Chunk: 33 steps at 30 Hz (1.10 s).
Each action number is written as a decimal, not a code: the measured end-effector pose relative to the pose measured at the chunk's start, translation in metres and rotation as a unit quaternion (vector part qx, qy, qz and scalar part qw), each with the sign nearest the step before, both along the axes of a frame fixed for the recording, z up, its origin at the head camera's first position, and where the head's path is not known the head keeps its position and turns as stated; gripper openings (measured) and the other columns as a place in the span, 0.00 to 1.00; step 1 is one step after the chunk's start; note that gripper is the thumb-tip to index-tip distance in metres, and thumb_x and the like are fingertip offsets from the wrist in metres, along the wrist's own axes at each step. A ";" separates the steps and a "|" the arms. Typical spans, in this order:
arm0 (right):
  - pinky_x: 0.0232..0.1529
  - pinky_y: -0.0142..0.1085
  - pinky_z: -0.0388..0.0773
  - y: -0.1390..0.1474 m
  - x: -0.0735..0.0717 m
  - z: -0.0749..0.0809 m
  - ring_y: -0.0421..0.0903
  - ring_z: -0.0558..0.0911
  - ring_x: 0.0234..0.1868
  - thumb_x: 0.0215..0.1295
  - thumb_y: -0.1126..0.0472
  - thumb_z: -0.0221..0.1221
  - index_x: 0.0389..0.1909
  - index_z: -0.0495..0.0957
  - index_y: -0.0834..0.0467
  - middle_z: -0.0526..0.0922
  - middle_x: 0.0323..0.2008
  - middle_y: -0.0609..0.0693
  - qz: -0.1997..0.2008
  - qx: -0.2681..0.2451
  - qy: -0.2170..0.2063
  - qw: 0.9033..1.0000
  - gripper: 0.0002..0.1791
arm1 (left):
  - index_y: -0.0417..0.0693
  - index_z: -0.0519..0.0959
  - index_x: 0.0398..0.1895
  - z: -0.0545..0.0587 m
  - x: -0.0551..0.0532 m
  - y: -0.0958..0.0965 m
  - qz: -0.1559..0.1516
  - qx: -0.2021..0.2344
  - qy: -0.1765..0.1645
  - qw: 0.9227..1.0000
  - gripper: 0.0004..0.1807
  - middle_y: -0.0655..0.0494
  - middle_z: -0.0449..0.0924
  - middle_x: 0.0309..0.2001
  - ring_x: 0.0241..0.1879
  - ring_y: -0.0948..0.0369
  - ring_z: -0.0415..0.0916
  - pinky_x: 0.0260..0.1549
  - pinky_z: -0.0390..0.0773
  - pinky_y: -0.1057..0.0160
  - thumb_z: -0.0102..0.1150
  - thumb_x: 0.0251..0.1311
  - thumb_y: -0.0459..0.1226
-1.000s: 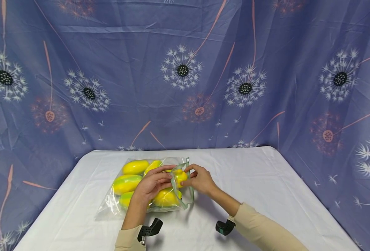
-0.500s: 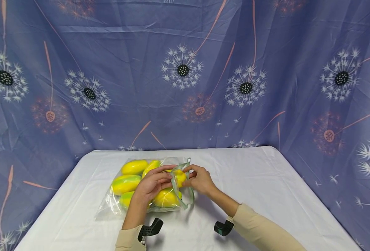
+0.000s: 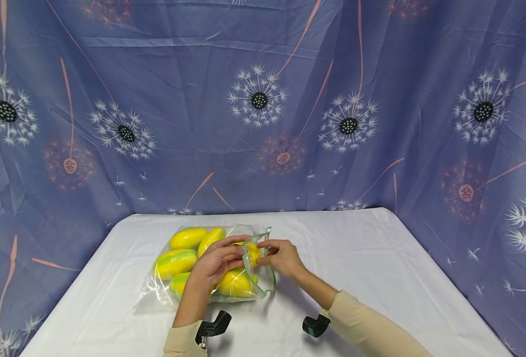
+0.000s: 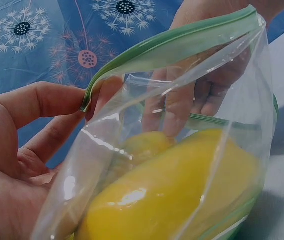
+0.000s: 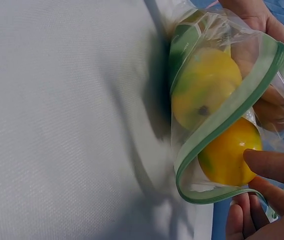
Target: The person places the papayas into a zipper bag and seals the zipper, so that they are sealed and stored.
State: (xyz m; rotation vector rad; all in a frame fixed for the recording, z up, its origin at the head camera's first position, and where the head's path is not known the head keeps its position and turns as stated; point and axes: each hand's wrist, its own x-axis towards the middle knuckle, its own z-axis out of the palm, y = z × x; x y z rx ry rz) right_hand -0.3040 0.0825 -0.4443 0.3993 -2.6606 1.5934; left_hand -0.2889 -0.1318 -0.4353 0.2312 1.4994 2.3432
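A clear zip bag (image 3: 148, 296) with a green-edged mouth lies on the table, holding several yellow-green, mango-like fruits (image 3: 175, 263). My left hand (image 3: 215, 260) lies over the bag; in the left wrist view its thumb and finger pinch the green zip rim (image 4: 146, 47), keeping the mouth apart. At the mouth, my right hand (image 3: 285, 258) holds the end of a yellow fruit (image 5: 226, 155) with thumb and fingers. That fruit sits just inside the opening. Behind the zip strip, another fruit (image 5: 206, 85) shows through the plastic in the right wrist view.
A white cloth covers the table (image 3: 356, 277). Behind and at the sides hangs a blue curtain (image 3: 200, 124) with dandelion prints. Black wrist devices (image 3: 213, 325) sit on both sleeves.
My right hand has moved slightly left, and the fruit at the mouth has slid deeper into the bag. Fruits at the bag's left side have shifted left. My left hand stays put.
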 end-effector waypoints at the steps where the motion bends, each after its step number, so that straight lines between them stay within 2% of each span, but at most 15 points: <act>1: 0.29 0.33 0.74 0.000 0.000 0.000 0.42 0.75 0.29 0.45 0.65 0.77 0.44 0.90 0.56 0.79 0.26 0.49 0.001 0.002 0.001 1.000 0.21 | 0.34 0.74 0.66 0.000 0.000 0.000 0.000 0.001 0.000 1.000 0.24 0.53 0.86 0.41 0.39 0.60 0.86 0.43 0.87 0.61 0.55 0.67 0.24; 6: 0.25 0.31 0.70 -0.002 0.000 -0.001 0.41 0.72 0.27 0.46 0.65 0.76 0.43 0.90 0.56 0.75 0.22 0.45 0.002 -0.001 -0.002 1.000 0.19 | 0.33 0.73 0.67 -0.001 0.000 0.001 -0.004 0.005 0.000 1.000 0.24 0.54 0.86 0.37 0.38 0.61 0.86 0.41 0.87 0.61 0.54 0.67 0.24; 12: 0.25 0.31 0.70 -0.001 -0.001 -0.004 0.41 0.72 0.27 0.47 0.64 0.76 0.43 0.91 0.55 0.77 0.23 0.45 0.005 0.001 -0.002 1.000 0.18 | 0.32 0.71 0.68 -0.001 0.000 0.001 -0.005 0.010 -0.003 1.000 0.25 0.52 0.87 0.39 0.39 0.60 0.87 0.41 0.87 0.61 0.55 0.67 0.24; 15: 0.28 0.32 0.72 0.000 0.000 -0.003 0.41 0.74 0.29 0.48 0.62 0.76 0.43 0.91 0.54 0.83 0.27 0.49 0.007 0.008 -0.001 1.000 0.18 | 0.32 0.71 0.68 -0.002 0.000 0.000 -0.007 0.011 -0.003 1.000 0.25 0.52 0.87 0.40 0.40 0.59 0.87 0.42 0.87 0.60 0.54 0.67 0.24; 18: 0.33 0.34 0.77 0.004 0.000 -0.001 0.42 0.79 0.34 0.49 0.61 0.76 0.44 0.91 0.54 0.88 0.36 0.53 0.008 0.013 -0.002 1.000 0.18 | 0.32 0.70 0.69 -0.002 0.000 0.000 -0.007 0.004 -0.002 1.000 0.26 0.53 0.86 0.38 0.39 0.60 0.87 0.42 0.87 0.61 0.54 0.67 0.24; 21: 0.37 0.34 0.80 0.008 0.001 0.000 0.44 0.82 0.39 0.50 0.59 0.76 0.45 0.90 0.53 0.89 0.44 0.56 0.005 0.014 -0.011 1.000 0.18 | 0.32 0.71 0.68 -0.001 0.000 0.000 -0.005 -0.007 -0.001 1.000 0.25 0.55 0.85 0.37 0.38 0.61 0.86 0.41 0.87 0.62 0.54 0.68 0.24; 23: 0.37 0.34 0.81 0.011 0.001 0.002 0.45 0.84 0.41 0.51 0.59 0.76 0.46 0.90 0.53 0.89 0.45 0.56 0.003 0.011 -0.018 1.000 0.18 | 0.33 0.72 0.68 0.000 0.001 0.001 -0.002 -0.017 0.000 1.000 0.25 0.56 0.85 0.36 0.37 0.61 0.86 0.41 0.87 0.61 0.55 0.67 0.25; 26: 0.38 0.34 0.82 0.016 0.001 0.004 0.45 0.86 0.42 0.52 0.59 0.75 0.45 0.90 0.54 0.90 0.44 0.54 -0.004 0.002 -0.030 1.000 0.17 | 0.33 0.72 0.68 0.000 0.002 0.003 -0.005 -0.035 0.006 0.999 0.25 0.56 0.85 0.34 0.36 0.61 0.85 0.41 0.87 0.60 0.56 0.67 0.25; 33: 0.36 0.35 0.82 0.027 -0.001 0.006 0.44 0.88 0.36 0.53 0.62 0.73 0.43 0.90 0.57 0.91 0.35 0.51 -0.021 -0.015 -0.034 0.999 0.14 | 0.33 0.71 0.68 0.005 0.004 0.010 -0.023 -0.088 0.022 0.996 0.26 0.55 0.82 0.34 0.34 0.58 0.85 0.43 0.87 0.58 0.58 0.66 0.27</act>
